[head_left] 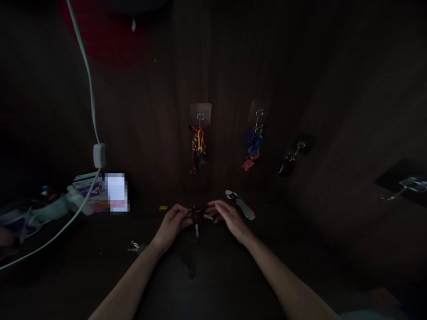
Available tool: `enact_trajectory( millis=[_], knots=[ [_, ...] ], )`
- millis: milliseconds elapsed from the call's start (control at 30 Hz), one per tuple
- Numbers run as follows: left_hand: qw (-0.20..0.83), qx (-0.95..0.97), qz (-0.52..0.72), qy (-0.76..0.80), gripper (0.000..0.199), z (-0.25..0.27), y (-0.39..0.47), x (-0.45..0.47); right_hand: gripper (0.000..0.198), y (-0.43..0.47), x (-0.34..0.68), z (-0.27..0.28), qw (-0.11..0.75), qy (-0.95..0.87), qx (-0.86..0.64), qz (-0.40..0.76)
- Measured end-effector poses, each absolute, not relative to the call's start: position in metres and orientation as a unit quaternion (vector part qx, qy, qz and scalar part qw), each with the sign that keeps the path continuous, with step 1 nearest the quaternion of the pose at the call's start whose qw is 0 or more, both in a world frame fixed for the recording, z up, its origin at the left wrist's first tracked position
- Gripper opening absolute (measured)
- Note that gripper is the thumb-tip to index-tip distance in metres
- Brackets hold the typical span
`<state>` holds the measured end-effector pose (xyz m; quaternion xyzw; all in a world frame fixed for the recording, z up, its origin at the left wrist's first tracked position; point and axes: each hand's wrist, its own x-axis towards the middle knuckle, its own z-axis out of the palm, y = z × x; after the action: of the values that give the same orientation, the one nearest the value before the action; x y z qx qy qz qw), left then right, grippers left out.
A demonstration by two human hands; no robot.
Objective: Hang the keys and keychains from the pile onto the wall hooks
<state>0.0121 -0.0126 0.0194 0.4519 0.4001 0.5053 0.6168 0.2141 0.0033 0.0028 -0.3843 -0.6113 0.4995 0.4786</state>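
Observation:
My left hand (172,221) is closed, with thumb and fingers pinching a small bunch of keys (197,216) with dark heads just above the dark surface. One key blade points down, another points right. My right hand (228,217) is beside the bunch, its fingers apart and curved, the tips close to the right-pointing blade; whether they touch it I cannot tell. Behind the right hand lies a grey strap-like key fob (245,209) with a ring. Left of my left wrist lie other keys (137,247), and a small yellow item (163,207) lies beyond that hand.
On the dark wall, a hook holds a colourful corded bunch (199,149); another holds blue and red key tags (254,144). A black fob (286,166) hangs farther right, near a bare-looking metal hook (412,184). A white cable (90,84) runs down the left, past boxes (90,191).

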Motion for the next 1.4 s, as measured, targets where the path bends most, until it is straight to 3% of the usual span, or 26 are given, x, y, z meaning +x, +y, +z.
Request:
enact_trajectory(
  millis=[167,333,533,867,1033,1167,1300,1400],
  knots=[
    [0.611,0.470,0.496,0.400,0.030,0.017,-0.015,0.018,0.037,-0.005,0.210,0.011,0.456,-0.635,-0.365,0.506],
    [0.567,0.537,0.465,0.417,0.027,0.018,-0.017,0.024,0.059,-0.012,0.202,0.014,0.416,-0.699,-0.354,0.462],
    [0.470,0.597,0.465,0.455,0.020,0.019,-0.015,0.023,0.032,-0.014,0.199,0.018,0.410,-0.754,-0.381,0.343],
    [0.396,0.622,0.477,0.479,0.028,0.021,-0.015,0.020,0.044,-0.013,0.199,0.013,0.375,-0.799,-0.375,0.283],
    [0.371,0.596,0.511,0.496,0.030,0.021,-0.013,0.018,0.017,-0.012,0.200,0.015,0.378,-0.814,-0.357,0.259],
    [0.381,0.590,0.519,0.487,0.028,0.022,-0.014,0.018,0.010,-0.012,0.200,0.017,0.396,-0.801,-0.369,0.257],
    [0.388,0.607,0.506,0.474,0.027,0.021,-0.015,0.019,0.020,-0.014,0.199,0.018,0.409,-0.786,-0.360,0.292],
    [0.383,0.625,0.494,0.468,0.024,0.019,-0.015,0.019,0.015,-0.014,0.197,0.019,0.423,-0.784,-0.329,0.315]
  ],
)
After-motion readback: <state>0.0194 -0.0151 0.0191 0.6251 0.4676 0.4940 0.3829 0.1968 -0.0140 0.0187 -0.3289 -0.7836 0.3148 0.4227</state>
